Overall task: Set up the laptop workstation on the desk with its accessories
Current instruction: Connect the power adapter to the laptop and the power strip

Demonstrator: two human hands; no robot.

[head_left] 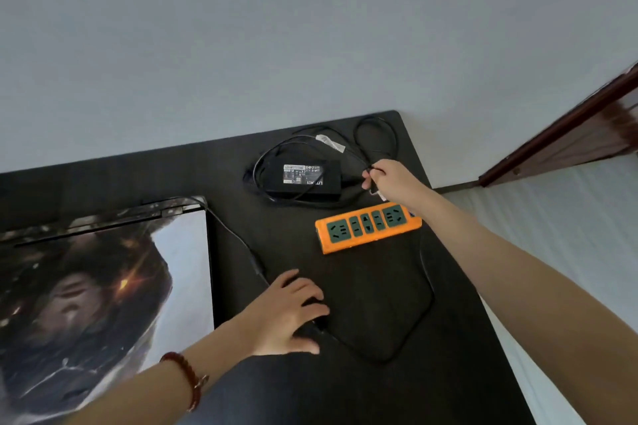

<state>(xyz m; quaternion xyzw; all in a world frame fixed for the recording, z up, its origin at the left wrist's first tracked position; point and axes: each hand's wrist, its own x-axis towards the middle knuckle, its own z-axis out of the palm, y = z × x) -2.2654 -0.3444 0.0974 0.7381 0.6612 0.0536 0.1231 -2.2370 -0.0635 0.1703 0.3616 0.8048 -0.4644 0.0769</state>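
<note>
Laptop [103,286] left of orange power strip [367,228], adapter [303,178], looped cables [376,134].
</note>
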